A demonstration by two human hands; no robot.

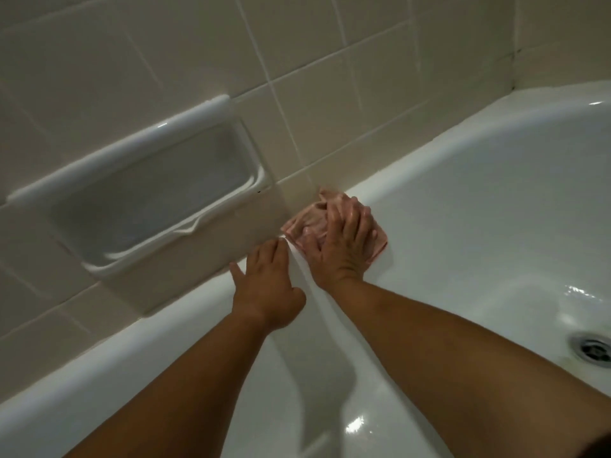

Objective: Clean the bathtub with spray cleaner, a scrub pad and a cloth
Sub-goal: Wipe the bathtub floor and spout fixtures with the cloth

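Wiping step: your right hand (344, 246), fingers spread flat, presses the cloth (304, 226) beneath it onto the tub (463, 226). Your left hand (264, 289) braces flat alongside. Next, I'd say, sweep it further along.

Drain (593, 350) cut off; cloth (305, 226) half-hidden.

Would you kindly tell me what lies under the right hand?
The right hand presses a pink cloth onto the bathtub rim by the wall. The cloth's middle and the rim beneath are covered.
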